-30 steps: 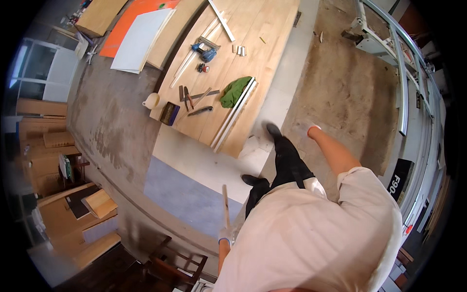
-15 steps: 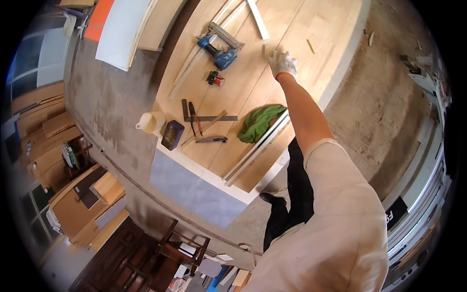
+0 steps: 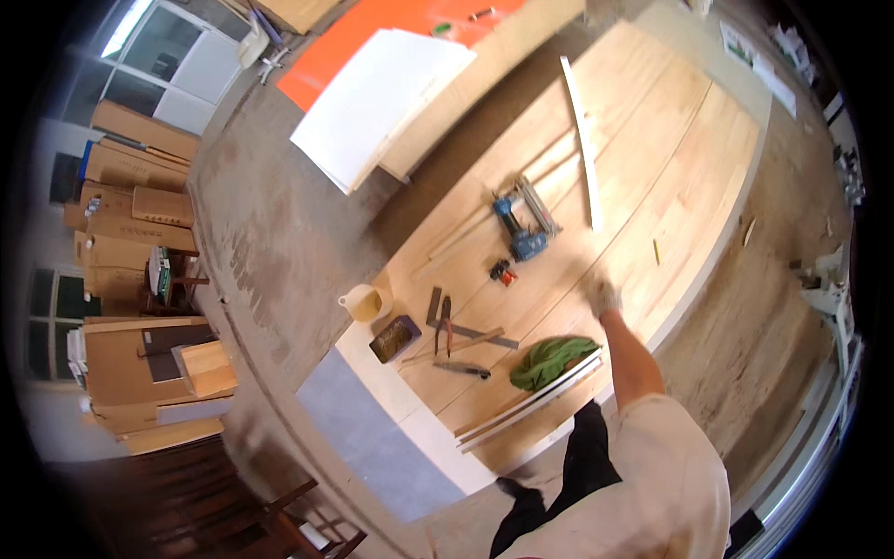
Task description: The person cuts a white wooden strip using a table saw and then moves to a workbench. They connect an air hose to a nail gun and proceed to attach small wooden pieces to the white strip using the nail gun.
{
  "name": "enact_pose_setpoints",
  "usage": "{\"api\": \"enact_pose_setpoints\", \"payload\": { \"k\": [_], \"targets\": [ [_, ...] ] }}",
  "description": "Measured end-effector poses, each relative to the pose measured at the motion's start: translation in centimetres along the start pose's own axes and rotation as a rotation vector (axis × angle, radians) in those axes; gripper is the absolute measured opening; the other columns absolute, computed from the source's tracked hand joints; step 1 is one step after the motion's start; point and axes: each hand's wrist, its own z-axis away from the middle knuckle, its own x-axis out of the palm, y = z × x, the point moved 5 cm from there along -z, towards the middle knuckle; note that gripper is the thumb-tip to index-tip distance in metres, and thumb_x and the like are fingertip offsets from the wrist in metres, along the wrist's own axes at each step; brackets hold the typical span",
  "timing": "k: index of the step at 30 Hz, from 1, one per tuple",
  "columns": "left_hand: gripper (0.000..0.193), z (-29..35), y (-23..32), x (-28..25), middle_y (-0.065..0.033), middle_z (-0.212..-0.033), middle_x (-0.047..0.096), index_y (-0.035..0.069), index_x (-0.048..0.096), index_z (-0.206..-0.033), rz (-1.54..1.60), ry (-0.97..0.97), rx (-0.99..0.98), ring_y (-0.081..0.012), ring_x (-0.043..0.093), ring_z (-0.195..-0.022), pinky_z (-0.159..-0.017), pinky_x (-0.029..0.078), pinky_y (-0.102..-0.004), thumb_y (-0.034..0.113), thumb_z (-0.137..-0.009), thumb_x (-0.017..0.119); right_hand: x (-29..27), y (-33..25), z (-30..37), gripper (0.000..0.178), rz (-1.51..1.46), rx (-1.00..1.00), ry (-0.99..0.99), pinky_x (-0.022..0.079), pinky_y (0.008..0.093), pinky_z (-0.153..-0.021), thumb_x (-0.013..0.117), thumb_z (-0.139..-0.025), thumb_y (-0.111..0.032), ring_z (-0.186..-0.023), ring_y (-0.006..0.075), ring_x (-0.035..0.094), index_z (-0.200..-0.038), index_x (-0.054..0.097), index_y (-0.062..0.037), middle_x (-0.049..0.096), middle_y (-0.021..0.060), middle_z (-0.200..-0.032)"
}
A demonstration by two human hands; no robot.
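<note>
My right hand (image 3: 605, 296), in a pale glove, is low over the pale wooden tabletop (image 3: 689, 168). Motion smears its fingers, so whether they hold anything is hidden. Beyond it lie a long white strip (image 3: 582, 140) and a thin yellow stick (image 3: 656, 252). A blue nail gun (image 3: 526, 244) rests to its left, with a small red-and-black piece (image 3: 504, 272) beside it. Nearer me is a bunched green cloth (image 3: 551, 361) against white strips (image 3: 531, 407). My left hand is out of sight.
At the table's left end are a dark try square (image 3: 489, 336), red-handled pliers (image 3: 444, 328), a dark knife-like tool (image 3: 463, 370), a dark open box (image 3: 395, 338) and a cream cup (image 3: 365, 304). White sheets (image 3: 372, 102) lie on an orange-topped stand. Cardboard boxes (image 3: 140, 233) line the left.
The view has swung, so the table sits lower and farther right, with more of its far end showing. My right hand's fingers, spread earlier, are now blurred.
</note>
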Motion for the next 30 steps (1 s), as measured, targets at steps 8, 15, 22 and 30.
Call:
{"api": "enact_pose_setpoints", "payload": {
  "k": [8,15,22,30],
  "targets": [
    [0.037,-4.5,-10.5,-1.5,-0.0103,-0.065,0.069,0.003,0.075,-0.090,0.149,0.003,0.111,-0.0260,0.067,-0.052,-0.050,0.052,-0.0447,0.037,-0.090,0.089,-1.9,4.6,23.0,0.076,0.515,-0.116,-0.516,0.064,0.0429,-0.094,0.046,-0.104,-0.068,-0.082,0.0321,0.082,-0.087,0.084,-0.0048,0.080,0.0140,-0.076],
    [0.038,-9.6,-31.2,-8.6,-0.0107,-0.065,0.070,0.003,0.075,-0.090,0.173,0.025,0.167,-0.0262,0.068,-0.053,-0.050,0.052,-0.0449,0.037,-0.089,0.090,-6.4,-0.4,45.2,0.080,0.309,0.185,-0.503,0.067,0.0468,-0.079,0.038,-0.108,-0.070,-0.083,0.0311,0.081,-0.123,0.082,-0.0039,0.082,0.0197,-0.109],
    [0.038,-15.7,-43.5,-14.2,-0.0111,-0.066,0.070,0.003,0.075,-0.091,0.143,-0.015,0.189,-0.0264,0.068,-0.054,-0.051,0.053,-0.0451,0.038,-0.089,0.090,-0.4,-18.9,59.4,0.065,0.444,0.178,-0.706,0.064,0.0459,-0.071,0.054,-0.102,-0.073,-0.075,0.0261,0.073,-0.117,0.080,-0.0149,0.077,0.0090,-0.099],
    [0.039,-26.6,-38.9,-20.5,-0.0115,-0.067,0.071,0.002,0.075,-0.091,0.011,0.013,0.306,-0.0267,0.069,-0.055,-0.052,0.054,-0.0453,0.039,-0.089,0.090,14.1,-22.8,58.8,0.071,0.297,0.078,-0.793,0.066,0.0442,-0.076,0.057,-0.098,-0.078,-0.080,0.0276,0.076,-0.119,0.081,-0.0139,0.078,0.0119,-0.101]
  ]
}}
